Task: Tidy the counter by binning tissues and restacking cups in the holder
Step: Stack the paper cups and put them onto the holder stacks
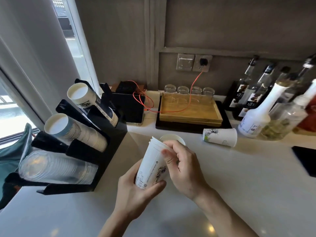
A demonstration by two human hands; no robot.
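Fingers [168, 155] of the right hand [183, 168] pinch the rims of a nested cup stack [153, 165], while the left hand [135, 194] wraps its base above the counter [239, 177]. Its long axis tilts, mouths up and away. A loose cup [220, 137] lies sideways, mouth right, well right of the black holder [95, 151].

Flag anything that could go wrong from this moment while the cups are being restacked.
1. The left hand grips the stack of paper cups only near its base while the right hand works at the rims; the stack might slip or get crushed.
2. A loose cup lies on its side on the counter and could roll.
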